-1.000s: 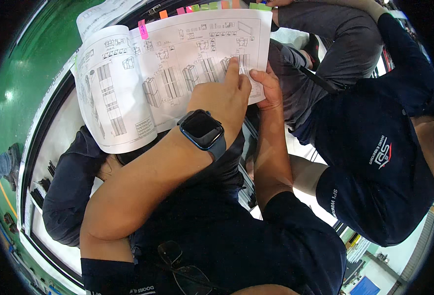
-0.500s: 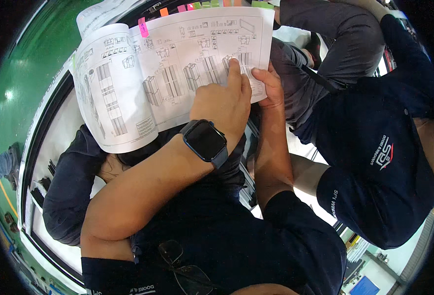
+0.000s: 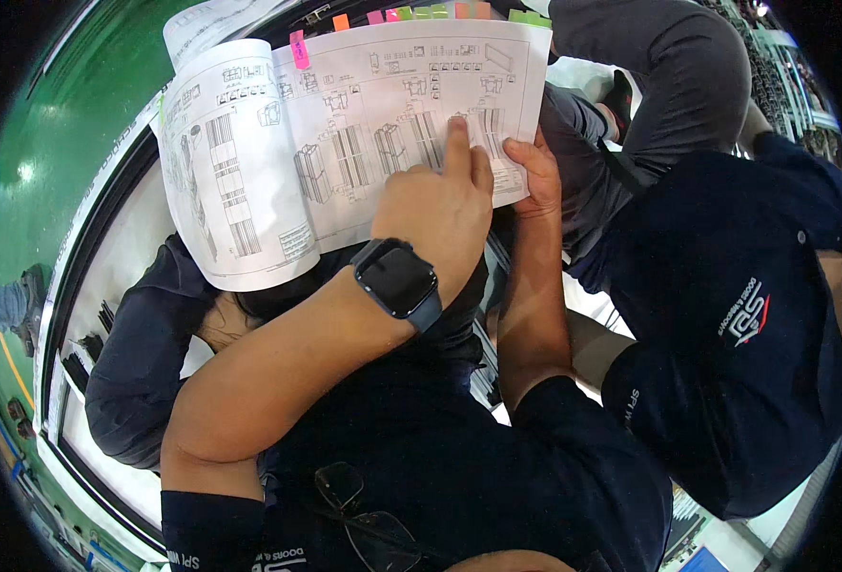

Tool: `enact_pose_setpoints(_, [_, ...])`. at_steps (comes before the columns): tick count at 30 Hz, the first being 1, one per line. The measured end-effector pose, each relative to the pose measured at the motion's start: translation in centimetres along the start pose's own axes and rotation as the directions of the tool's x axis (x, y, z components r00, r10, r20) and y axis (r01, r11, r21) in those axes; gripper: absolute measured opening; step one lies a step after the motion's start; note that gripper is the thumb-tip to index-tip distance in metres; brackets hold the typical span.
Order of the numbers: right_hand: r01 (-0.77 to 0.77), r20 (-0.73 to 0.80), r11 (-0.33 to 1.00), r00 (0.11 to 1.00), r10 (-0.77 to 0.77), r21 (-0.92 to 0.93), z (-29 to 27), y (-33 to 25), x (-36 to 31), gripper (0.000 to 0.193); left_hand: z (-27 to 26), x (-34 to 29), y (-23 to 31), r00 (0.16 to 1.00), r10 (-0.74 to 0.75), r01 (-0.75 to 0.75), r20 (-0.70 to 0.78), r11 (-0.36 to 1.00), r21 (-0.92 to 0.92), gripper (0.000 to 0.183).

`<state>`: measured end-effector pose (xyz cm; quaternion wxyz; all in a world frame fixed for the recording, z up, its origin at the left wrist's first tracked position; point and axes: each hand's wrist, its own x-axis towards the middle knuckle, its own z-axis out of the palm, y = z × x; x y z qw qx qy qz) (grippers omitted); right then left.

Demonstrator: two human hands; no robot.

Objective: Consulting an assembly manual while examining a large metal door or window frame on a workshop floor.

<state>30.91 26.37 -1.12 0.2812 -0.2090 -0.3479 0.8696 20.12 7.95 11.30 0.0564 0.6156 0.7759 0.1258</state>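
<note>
An open booklet of printed technical drawings [image 3: 354,105] is spread in front of me, its left page curling over. Coloured sticky tabs [image 3: 299,50] line its top edge. My right hand [image 3: 538,179] grips the right page at its outer edge, thumb on top, other fingers hidden behind. Over that page lies my left hand [image 3: 435,205], index finger stretched out to a small drawing and the rest partly curled, holding nothing. A dark smartwatch [image 3: 397,278] sits on my left wrist. What supports the booklet's left side cannot be made out.
Close on my right is a person in a dark shirt [image 3: 717,286] and grey trousers [image 3: 678,76]. A bent limb in dark cloth [image 3: 140,372] is at left, beside a curved black-and-white frame edge [image 3: 97,234]. Eyeglasses [image 3: 364,520] hang on my shirt. Beyond lies green floor [image 3: 35,162].
The booklet and my right hand have shifted slightly right and down in view. My left index finger stays on nearly the same part of the page. The person at right has moved slightly.
</note>
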Motion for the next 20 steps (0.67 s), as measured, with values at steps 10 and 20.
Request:
enact_pose_setpoints(10, [-0.008, 0.035, 0.999, 0.999, 0.007, 0.032, 0.8, -0.3, -0.3, 0.059, -0.6, -2.4, -1.3, 0.99, -0.14, 0.138, 0.008, 0.984, 0.114, 0.049])
enact_pose_setpoints(20, [0.045, 0.069, 0.998, 0.997, -0.042, -0.047, 0.3, -0.2, 0.0, 0.067, -0.5, -2.2, -1.3, 0.99, -0.141, 0.139, 0.009, 0.983, 0.117, 0.053])
